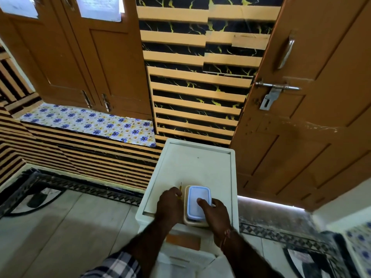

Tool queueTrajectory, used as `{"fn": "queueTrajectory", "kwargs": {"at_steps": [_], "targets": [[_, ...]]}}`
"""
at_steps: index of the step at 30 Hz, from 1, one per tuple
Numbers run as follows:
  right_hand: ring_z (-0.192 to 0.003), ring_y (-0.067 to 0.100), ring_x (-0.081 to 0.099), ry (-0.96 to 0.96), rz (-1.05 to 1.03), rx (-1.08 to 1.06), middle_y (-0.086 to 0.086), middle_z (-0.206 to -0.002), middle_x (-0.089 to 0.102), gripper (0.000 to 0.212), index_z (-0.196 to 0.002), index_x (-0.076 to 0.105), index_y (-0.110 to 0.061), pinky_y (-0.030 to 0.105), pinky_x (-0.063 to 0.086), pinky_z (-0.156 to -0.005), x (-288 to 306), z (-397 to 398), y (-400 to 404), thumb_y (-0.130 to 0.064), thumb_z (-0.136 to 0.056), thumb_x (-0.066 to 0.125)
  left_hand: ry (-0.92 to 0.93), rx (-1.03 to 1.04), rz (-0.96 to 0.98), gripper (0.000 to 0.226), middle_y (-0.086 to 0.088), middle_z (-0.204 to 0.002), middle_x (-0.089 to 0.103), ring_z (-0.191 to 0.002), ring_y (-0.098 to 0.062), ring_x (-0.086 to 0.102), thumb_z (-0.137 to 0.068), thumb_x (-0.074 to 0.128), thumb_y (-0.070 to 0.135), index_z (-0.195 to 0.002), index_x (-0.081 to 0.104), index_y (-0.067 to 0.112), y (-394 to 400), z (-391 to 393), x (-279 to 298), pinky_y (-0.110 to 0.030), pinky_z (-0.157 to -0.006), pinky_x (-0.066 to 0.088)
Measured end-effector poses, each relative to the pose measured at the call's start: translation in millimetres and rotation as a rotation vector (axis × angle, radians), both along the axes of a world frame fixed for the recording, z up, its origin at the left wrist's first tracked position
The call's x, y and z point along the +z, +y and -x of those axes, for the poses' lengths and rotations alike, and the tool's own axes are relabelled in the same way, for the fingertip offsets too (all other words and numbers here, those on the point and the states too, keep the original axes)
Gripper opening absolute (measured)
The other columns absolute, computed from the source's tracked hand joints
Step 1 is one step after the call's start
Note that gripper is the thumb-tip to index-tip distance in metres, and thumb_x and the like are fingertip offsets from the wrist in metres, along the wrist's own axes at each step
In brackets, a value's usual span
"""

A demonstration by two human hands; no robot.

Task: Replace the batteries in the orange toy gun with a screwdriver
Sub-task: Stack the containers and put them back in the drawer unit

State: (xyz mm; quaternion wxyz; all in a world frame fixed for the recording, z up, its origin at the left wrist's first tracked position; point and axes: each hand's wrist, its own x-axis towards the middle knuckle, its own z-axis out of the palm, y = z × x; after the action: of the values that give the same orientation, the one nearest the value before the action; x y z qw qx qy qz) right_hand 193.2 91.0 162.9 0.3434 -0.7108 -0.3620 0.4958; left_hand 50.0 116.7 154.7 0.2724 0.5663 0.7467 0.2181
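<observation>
- Toy gun: no orange gun is in sight; if it is anywhere close, my guess is inside the closed box (197,203), though nothing shows through the lid.
- Left hand (170,204) is curled round a thin yellow-handled tool, likely the screwdriver (180,189), whose tip pokes up past the knuckles; the hand rests on the stand just beside the box.
- Right hand (215,212) lies on the box, thumb pressed flat on the blue-rimmed white lid and fingers wrapped down the right side, grasping it.
- Box is a small beige tub with a snap lid, sitting at the near end of a white plastic stand (200,163), whose top is otherwise bare.
- A plaid sleeve (114,265) shows at the lower left, and a thread band circles the right wrist.
- Beyond the stand: a striped black-and-tan wall, a brown door (313,117) with a latch on the right, cupboard doors and a floral-covered ledge (90,123) on the left.
- Progress, as I judge it: barely started. The lid is on, no batteries are out, no screw has been touched; opening the box looks like the step in hand, and all the real work remains.
- Writing: none I can read; papers behind the cupboard glass are too blurred.
</observation>
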Motion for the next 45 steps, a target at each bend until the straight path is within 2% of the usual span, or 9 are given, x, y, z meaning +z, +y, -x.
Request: {"fn": "queueTrajectory", "kwargs": {"at_steps": [4,10,17,22,25,30,34,39,45], "targets": [[-0.094,0.02,0.066,-0.013,0.014,0.014,0.003,-0.108,0.068,0.066,-0.116,0.065,-0.017,0.04,0.058,-0.084,1,4,2,-0.06,-0.068,0.076,0.076,-0.07,-0.014,0.022,-0.002,-0.108,0.068,-0.099,-0.02,0.064,-0.089,0.062,0.021,-0.11,0.066,0.02,2,1,2,-0.029,-0.082,0.052],[-0.086,0.013,0.063,0.124,0.022,-0.031,0.006,-0.106,0.067,0.05,-0.112,0.064,-0.011,0.022,0.05,-0.06,6,4,5,-0.044,-0.077,0.078,0.111,-0.113,-0.061,0.016,-0.004,-0.104,0.072,-0.096,-0.02,0.065,-0.091,0.059,0.017,-0.104,0.069,0.017,9,7,1,-0.029,-0.08,0.049],[-0.103,0.026,0.063,0.177,0.031,-0.138,0.007,-0.116,0.065,0.094,-0.119,0.063,-0.012,0.046,0.054,-0.091,-7,11,10,-0.073,-0.049,0.075,0.095,-0.107,-0.058,0.022,-0.005,-0.105,0.071,-0.099,-0.025,0.066,-0.093,0.053,0.014,-0.101,0.073,0.017,13,12,6,-0.031,-0.08,0.051],[-0.097,0.024,0.061,0.146,-0.007,-0.197,0.009,-0.107,0.066,0.04,-0.105,0.069,-0.008,0.03,0.049,-0.074,-3,10,13,-0.043,-0.086,0.068,-0.004,-0.052,-0.008,0.03,-0.008,-0.123,0.067,-0.116,-0.024,0.06,-0.094,0.051,0.009,-0.118,0.069,0.011,12,8,5,-0.031,-0.098,0.047],[-0.104,0.026,0.06,0.096,-0.038,-0.276,0.007,-0.111,0.065,0.047,-0.111,0.067,-0.008,0.037,0.051,-0.087,-7,8,13,-0.044,-0.081,0.073,-0.057,0.014,-0.018,0.035,-0.008,-0.135,0.061,-0.125,-0.023,0.055,-0.098,0.047,0.01,-0.13,0.061,0.008,10,6,8,-0.027,-0.103,0.04],[-0.087,0.022,0.064,0.082,-0.082,-0.283,0.005,-0.091,0.07,0.024,-0.082,0.07,-0.014,0.035,0.051,-0.076,-7,3,16,-0.037,-0.082,0.075,-0.132,0.021,-0.033,0.032,-0.007,-0.09,0.067,-0.087,-0.021,0.061,-0.102,0.043,0.024,-0.087,0.067,0.01,1,0,21,-0.025,-0.064,0.04],[-0.055,0.017,0.045,0.137,-0.065,-0.249,0.0,-0.055,0.052,0.037,-0.056,0.058,-0.014,0.03,0.033,-0.056,-3,2,15,-0.033,-0.085,0.071,-0.123,0.009,-0.03,0.04,0.0,-0.071,0.058,-0.069,-0.015,0.054,-0.101,0.046,0.037,-0.071,0.06,0.015,-3,-5,28,-0.021,-0.05,0.032],[-0.077,0.022,0.061,0.196,-0.074,-0.245,0.004,-0.08,0.065,0.021,-0.074,0.065,-0.014,0.029,0.044,-0.061,0,-2,12,-0.03,-0.085,0.073,-0.109,-0.023,-0.014,0.037,0.001,-0.074,0.058,-0.068,-0.013,0.053,-0.101,0.045,0.039,-0.074,0.059,0.017,-5,-17,31,-0.02,-0.051,0.031],[-0.069,0.021,0.057,0.157,-0.086,-0.248,0.008,-0.076,0.064,0.021,-0.078,0.069,0.0,0.026,0.04,-0.055,-3,-26,15,-0.019,-0.08,0.078,-0.226,-0.081,0.034,0.031,-0.008,-0.09,0.068,-0.082,-0.019,0.06,-0.1,0.048,0.032,-0.08,0.064,0.014,1,-22,28,-0.023,-0.061,0.037]]}}
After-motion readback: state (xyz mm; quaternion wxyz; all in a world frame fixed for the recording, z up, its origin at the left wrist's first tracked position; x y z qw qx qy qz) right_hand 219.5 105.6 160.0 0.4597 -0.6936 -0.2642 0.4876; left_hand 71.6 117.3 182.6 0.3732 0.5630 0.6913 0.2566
